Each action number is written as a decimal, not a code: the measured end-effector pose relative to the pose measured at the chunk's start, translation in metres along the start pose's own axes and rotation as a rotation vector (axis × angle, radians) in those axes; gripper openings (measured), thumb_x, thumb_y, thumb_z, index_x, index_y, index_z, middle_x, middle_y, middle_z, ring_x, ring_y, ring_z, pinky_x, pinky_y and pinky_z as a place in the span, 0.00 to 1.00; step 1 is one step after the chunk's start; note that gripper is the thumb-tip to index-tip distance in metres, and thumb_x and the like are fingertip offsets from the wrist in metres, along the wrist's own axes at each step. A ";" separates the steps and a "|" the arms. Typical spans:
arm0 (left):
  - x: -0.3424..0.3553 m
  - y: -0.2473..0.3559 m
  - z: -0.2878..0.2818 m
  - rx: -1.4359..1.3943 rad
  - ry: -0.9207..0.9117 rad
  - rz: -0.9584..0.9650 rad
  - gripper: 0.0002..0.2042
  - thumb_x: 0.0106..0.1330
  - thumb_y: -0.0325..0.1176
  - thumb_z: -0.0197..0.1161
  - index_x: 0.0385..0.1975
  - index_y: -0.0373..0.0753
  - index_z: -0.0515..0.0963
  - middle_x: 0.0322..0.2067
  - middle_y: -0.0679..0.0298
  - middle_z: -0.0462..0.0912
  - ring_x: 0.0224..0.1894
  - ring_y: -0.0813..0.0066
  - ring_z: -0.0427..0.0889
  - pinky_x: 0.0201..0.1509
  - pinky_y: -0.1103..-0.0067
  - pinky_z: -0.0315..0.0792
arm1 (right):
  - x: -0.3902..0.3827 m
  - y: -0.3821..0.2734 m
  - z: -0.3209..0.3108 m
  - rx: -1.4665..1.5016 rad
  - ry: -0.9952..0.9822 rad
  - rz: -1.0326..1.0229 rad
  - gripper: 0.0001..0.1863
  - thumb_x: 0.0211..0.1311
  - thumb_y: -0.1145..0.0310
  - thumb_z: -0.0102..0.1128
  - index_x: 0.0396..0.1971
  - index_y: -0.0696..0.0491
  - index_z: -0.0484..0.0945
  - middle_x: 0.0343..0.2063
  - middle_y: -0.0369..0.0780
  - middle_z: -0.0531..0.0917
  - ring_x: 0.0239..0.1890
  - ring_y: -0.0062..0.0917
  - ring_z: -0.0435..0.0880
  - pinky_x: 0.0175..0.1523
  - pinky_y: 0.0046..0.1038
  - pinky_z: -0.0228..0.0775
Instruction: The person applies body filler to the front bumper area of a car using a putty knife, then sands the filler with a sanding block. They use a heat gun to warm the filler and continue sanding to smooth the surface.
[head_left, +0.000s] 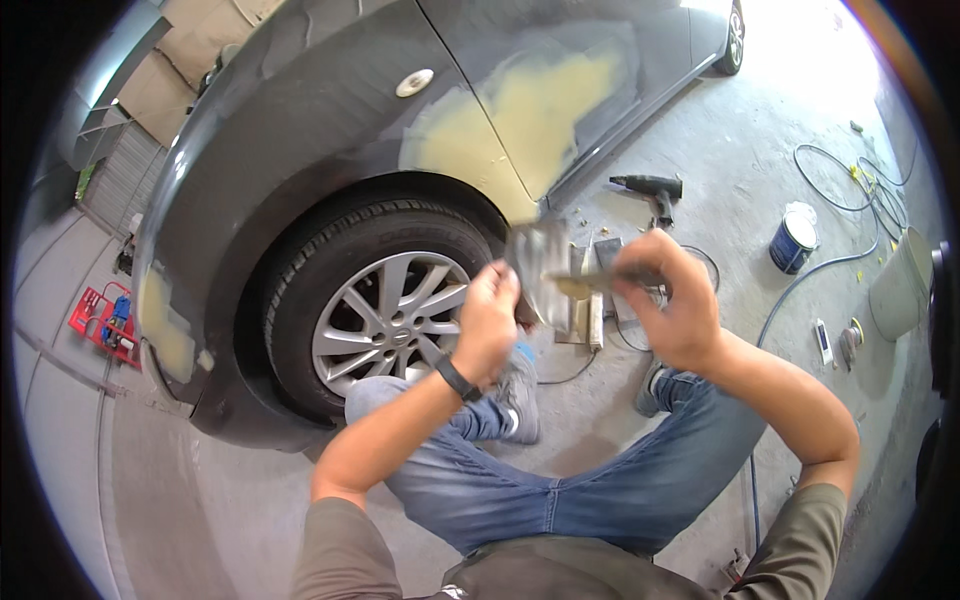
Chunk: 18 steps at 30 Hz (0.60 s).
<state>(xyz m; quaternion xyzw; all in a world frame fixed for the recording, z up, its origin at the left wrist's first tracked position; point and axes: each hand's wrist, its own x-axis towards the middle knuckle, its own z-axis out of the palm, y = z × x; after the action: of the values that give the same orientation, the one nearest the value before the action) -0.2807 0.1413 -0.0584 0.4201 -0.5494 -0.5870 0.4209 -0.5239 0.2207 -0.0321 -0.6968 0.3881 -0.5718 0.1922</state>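
Observation:
My left hand grips the edge of a flat grey metal plate, blurred by motion. My right hand is closed round the handle of a putty knife; its blade carries a yellowish smear and meets or overlaps the plate, I cannot tell which. Both hands are in front of my knees, beside the car's front wheel. On the dark grey car, a pale yellow filler patch spans the fender and door. Another filler patch marks the front bumper.
A heat gun lies on the floor by the sill. To the right are a dark blue can, a hose, a pale bucket and a white tube. A red rack is at far left.

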 end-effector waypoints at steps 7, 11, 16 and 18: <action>-0.054 0.006 -0.003 -0.496 -0.124 -0.034 0.15 0.84 0.37 0.51 0.63 0.38 0.71 0.47 0.64 0.86 0.39 0.81 0.88 0.35 0.82 0.82 | -0.013 -0.005 0.034 -0.345 -0.212 -0.634 0.32 0.49 0.72 0.67 0.59 0.43 0.87 0.53 0.39 0.79 0.59 0.39 0.78 0.75 0.51 0.69; -0.047 0.005 -0.024 -0.420 -0.082 -0.079 0.14 0.84 0.37 0.51 0.62 0.39 0.72 0.43 0.65 0.87 0.33 0.81 0.87 0.27 0.82 0.79 | -0.011 0.020 0.026 -0.427 -0.260 -0.620 0.30 0.47 0.73 0.62 0.56 0.46 0.88 0.51 0.40 0.79 0.54 0.39 0.79 0.74 0.53 0.69; -0.017 -0.001 -0.047 -0.157 0.060 0.272 0.15 0.84 0.32 0.52 0.62 0.30 0.74 0.48 0.62 0.86 0.47 0.83 0.84 0.51 0.83 0.77 | 0.011 0.056 0.023 -0.446 -0.307 -0.466 0.28 0.46 0.75 0.64 0.53 0.48 0.88 0.52 0.41 0.82 0.56 0.37 0.82 0.70 0.55 0.72; 0.000 -0.001 -0.051 0.010 0.045 0.355 0.16 0.84 0.32 0.51 0.63 0.29 0.72 0.53 0.61 0.84 0.53 0.83 0.81 0.61 0.82 0.72 | 0.025 0.073 0.032 -0.382 -0.235 -0.456 0.28 0.49 0.73 0.63 0.55 0.47 0.87 0.53 0.42 0.84 0.56 0.37 0.85 0.68 0.55 0.74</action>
<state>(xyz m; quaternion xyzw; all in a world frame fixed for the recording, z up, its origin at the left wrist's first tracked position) -0.2318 0.1263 -0.0618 0.3313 -0.6084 -0.4911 0.5281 -0.5159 0.1504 -0.0759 -0.8506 0.2974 -0.4324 -0.0320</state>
